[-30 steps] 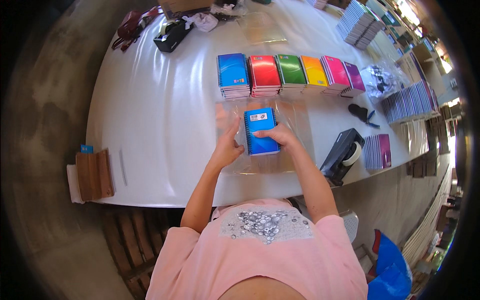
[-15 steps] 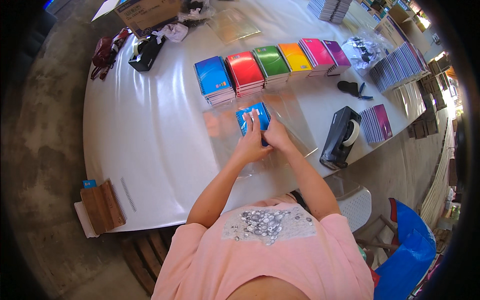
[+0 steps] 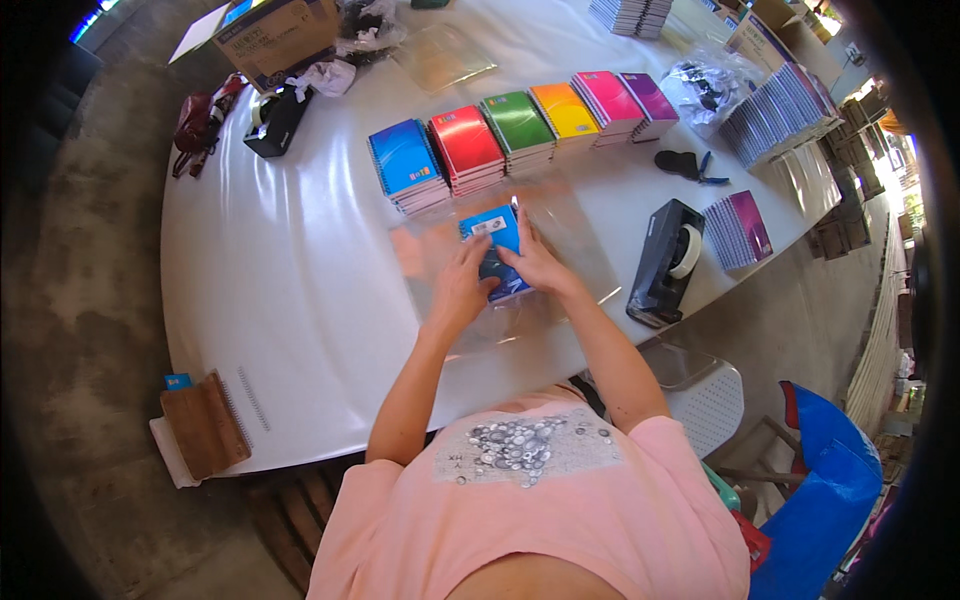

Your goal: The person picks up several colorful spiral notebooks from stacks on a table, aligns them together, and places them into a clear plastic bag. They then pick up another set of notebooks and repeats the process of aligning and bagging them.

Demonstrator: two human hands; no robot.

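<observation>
A small stack of blue notebooks [image 3: 493, 232] lies on a clear plastic sheet [image 3: 570, 225] on the white table [image 3: 290, 270]. My left hand [image 3: 462, 285] presses on the stack's near left side. My right hand [image 3: 535, 262] lies on its right side, fingers over the cover. Both hands hold the stack. Behind it stands a row of notebook piles: blue [image 3: 405, 160], red [image 3: 467, 145], green [image 3: 518, 124], yellow [image 3: 564, 110], pink [image 3: 607, 97] and purple [image 3: 650, 97].
A black tape dispenser [image 3: 665, 262] sits to the right, with purple notebooks [image 3: 738, 228] beyond it. Black scissors [image 3: 685, 163], a cardboard box [image 3: 275, 32], a dark bag [image 3: 192, 122] and a brown book [image 3: 205, 425] lie around the table. A plastic chair [image 3: 700, 385] stands beside me.
My view has tilted and shifted. My hands have slid down over the blue stack, now covering its near half on the plastic sheet.
</observation>
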